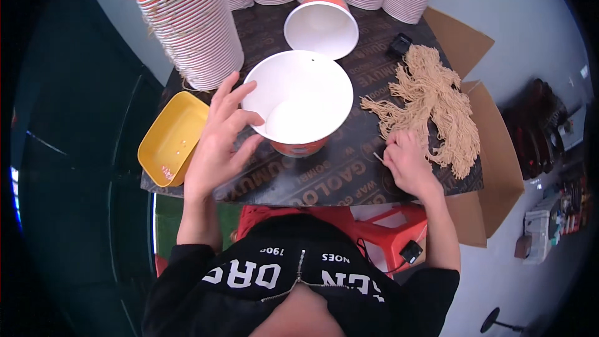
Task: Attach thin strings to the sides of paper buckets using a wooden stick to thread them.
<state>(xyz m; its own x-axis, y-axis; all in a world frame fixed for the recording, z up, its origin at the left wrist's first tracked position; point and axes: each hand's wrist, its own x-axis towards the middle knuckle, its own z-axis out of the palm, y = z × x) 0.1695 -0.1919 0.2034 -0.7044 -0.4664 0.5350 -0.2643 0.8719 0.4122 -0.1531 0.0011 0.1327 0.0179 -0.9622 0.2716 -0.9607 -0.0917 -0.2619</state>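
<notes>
Here the left hand (218,143), fingers spread and loose, steadies the white cup (298,103) at mid-desk (337,178), while the right hand (407,163) seems pinched on one string at the near edge of the tan strings (437,103), next needing a clean single-strand pull.

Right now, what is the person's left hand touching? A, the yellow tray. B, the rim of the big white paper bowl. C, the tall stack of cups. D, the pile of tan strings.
B: the left hand has its fingers on the rim of the big white paper bowl, apart from the yellow tray.
</notes>
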